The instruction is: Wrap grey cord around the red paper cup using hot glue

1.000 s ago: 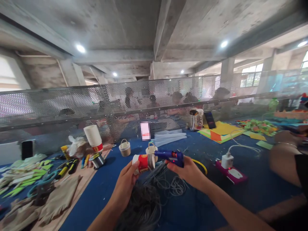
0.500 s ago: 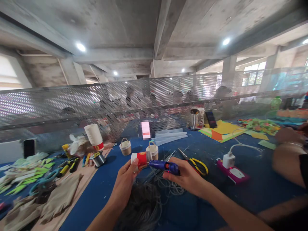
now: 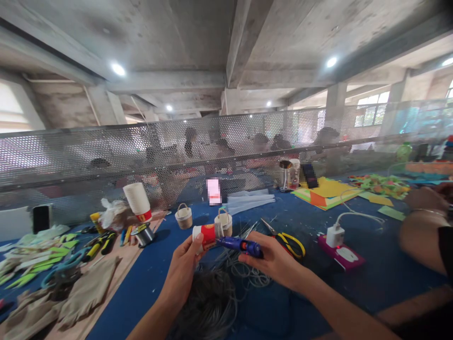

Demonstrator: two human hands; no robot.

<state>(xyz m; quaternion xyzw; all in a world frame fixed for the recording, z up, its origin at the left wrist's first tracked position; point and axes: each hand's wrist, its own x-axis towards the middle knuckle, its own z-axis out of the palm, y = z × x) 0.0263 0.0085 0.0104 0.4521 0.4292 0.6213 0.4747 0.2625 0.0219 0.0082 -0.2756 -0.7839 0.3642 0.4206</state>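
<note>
A red and white paper cup [image 3: 208,236] lies on its side in my left hand [image 3: 186,262], which is wrapped round its near end. My right hand [image 3: 264,257] grips a blue glue gun [image 3: 240,245], its nozzle at the lower edge of the cup's far end. Whether the nozzle touches the cup is hard to tell. Just behind the cup stands a small handled bucket [image 3: 225,221], partly hidden; a similar bucket [image 3: 184,217] is to its left. Grey strands [image 3: 208,302] and thin wires [image 3: 255,276] lie below my hands.
Yellow-handled pliers [image 3: 292,243] lie right of my right hand. Farther right are a magenta power bank [image 3: 341,255] with a white charger and another person's arm [image 3: 421,236]. Stacked cups [image 3: 136,200], a wire spool [image 3: 143,234] and gloves [image 3: 90,290] are at left.
The glue gun and my right hand have shifted very slightly left and down by the cup. My left hand keeps hold of the cup almost unmoved.
</note>
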